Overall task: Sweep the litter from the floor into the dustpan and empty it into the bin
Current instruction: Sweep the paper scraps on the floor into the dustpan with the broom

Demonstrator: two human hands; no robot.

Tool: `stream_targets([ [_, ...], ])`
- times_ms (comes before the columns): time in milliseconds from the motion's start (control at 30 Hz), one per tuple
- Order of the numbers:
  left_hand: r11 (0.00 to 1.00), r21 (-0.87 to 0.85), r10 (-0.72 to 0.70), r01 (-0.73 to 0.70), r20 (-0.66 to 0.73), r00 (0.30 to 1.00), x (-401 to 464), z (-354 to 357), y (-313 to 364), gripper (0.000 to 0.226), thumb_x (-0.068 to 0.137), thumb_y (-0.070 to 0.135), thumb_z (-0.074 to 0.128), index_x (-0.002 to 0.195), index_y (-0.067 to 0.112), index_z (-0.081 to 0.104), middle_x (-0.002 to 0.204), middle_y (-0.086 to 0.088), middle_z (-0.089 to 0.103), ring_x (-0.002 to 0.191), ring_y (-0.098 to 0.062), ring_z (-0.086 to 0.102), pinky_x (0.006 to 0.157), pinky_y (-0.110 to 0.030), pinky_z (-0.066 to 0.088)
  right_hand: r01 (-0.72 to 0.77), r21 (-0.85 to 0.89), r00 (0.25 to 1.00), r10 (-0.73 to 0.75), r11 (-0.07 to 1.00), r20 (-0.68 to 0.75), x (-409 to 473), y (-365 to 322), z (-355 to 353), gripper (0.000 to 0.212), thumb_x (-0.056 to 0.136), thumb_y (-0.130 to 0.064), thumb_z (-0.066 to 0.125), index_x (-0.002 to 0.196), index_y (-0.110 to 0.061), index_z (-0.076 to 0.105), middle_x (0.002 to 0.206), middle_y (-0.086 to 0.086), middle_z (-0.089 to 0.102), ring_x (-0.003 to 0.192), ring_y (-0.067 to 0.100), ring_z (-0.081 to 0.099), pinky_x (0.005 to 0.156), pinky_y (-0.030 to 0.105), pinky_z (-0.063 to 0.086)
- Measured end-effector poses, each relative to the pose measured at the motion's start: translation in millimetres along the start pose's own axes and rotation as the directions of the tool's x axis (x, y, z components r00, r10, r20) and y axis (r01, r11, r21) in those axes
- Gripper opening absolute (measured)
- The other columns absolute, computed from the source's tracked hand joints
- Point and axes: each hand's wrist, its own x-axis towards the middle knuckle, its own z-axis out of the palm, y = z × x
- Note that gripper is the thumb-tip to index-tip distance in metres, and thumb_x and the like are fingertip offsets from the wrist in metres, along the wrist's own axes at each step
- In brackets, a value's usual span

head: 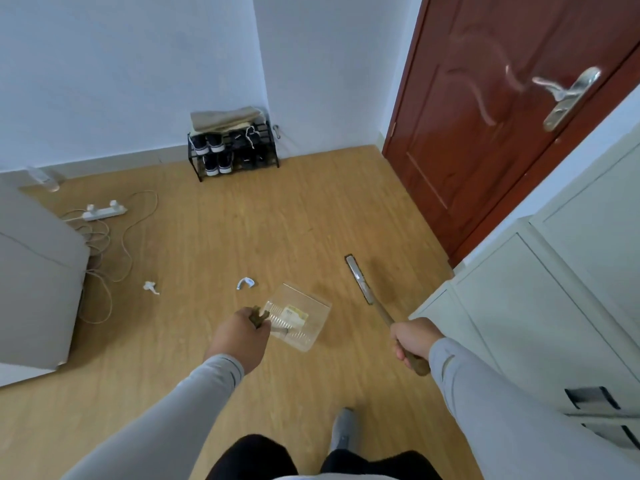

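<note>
Wooden floor [277, 220] (two litter scraps [246, 283]), white walls [121, 64], red door [485, 116]

Grey cabinet [34, 271] cut off left

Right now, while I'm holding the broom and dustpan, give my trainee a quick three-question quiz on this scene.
1. True or false: the left hand grips the clear dustpan.
2. Which lies nearer the dustpan: A, the blue-white scrap, or B, the crumpled white paper?
3. Fill in: the right hand holds the ___.

Key: 1 true; 2 A; 3 broom.
</note>
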Motion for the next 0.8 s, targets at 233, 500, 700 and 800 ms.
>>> stream_targets([
  [233,1.0,-0.023,0.011,-0.011,0.023,1.0,91,-13,49,0.032,0.095,0.033,0.056,0.123,0.02,0.064,0.079,0.003,0.066,0.07,-0.02,0.063,0.062,-0.029,0.047,-0.026,-0.024,1.0,0.026,0.999,-0.007,59,-87,-21,0.029,0.082,-0.011,0.051,0.058,-0.004,0.066,0.053,0.01,0.064,0.046,0.024,0.053,0.062,0.035,0.05],
  [500,0.997,-0.082,0.019,-0.012,0.088,0.996,217,-34,75,0.035,0.095,0.035,0.057,0.126,0.019,0.061,0.086,-0.001,0.069,0.073,-0.021,0.065,0.067,-0.03,0.052,-0.079,0.001,0.997,0.079,0.997,-0.013,116,-202,-16,0.023,0.085,-0.013,0.055,0.067,-0.003,0.065,0.05,0.007,0.06,0.047,0.021,0.05,0.05,0.03,0.045],
  [700,0.996,-0.088,0.028,-0.018,0.109,0.994,294,-62,100,0.032,0.094,0.036,0.058,0.121,0.019,0.063,0.085,0.001,0.069,0.077,-0.023,0.065,0.075,-0.034,0.057,-0.124,0.011,0.992,0.124,0.992,-0.025,149,-277,-19,0.023,0.083,-0.011,0.056,0.063,-0.004,0.065,0.053,0.007,0.061,0.05,0.021,0.052,0.051,0.03,0.047],
  [800,0.998,-0.06,0.028,-0.022,0.11,0.993,327,-69,118,0.032,0.094,0.037,0.058,0.121,0.02,0.064,0.088,0.002,0.07,0.081,-0.025,0.065,0.084,-0.036,0.056,-0.142,-0.011,0.99,0.142,0.99,-0.021,167,-307,-32,0.024,0.083,-0.014,0.055,0.062,-0.005,0.064,0.051,0.006,0.061,0.047,0.021,0.05,0.053,0.03,0.046],
])
